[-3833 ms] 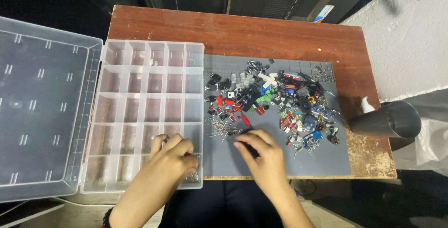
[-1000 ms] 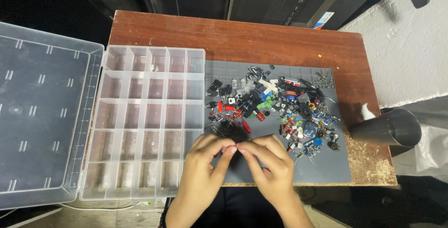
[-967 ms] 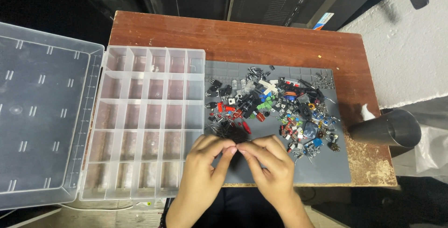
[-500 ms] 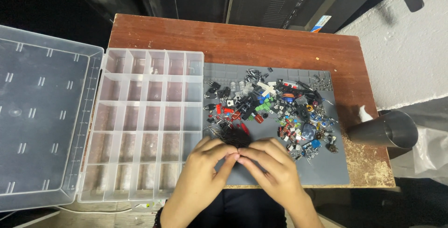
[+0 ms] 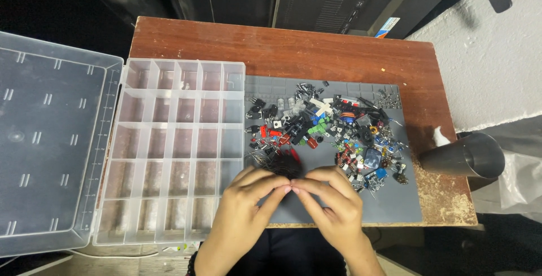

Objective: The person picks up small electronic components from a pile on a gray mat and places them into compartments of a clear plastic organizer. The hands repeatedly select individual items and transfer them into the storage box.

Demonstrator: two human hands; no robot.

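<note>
Your two hands, the left hand [image 5: 244, 208] and the right hand [image 5: 333, 205], are bare: no gloves, and I see no rings on the fingers. Your forearms are bare too, without sleeves. At your left wrist, at the bottom edge of the view, there is a dark band or bracelet [image 5: 191, 266], only partly visible. Between your forearms, dark clothing [image 5: 285, 256] shows.

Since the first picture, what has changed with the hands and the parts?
The left hand left the organizer box and moved right to meet the right hand over the grey mat; their fingertips now pinch together beside the dark wire bundle. Box, parts pile and metal cup stayed.
</note>
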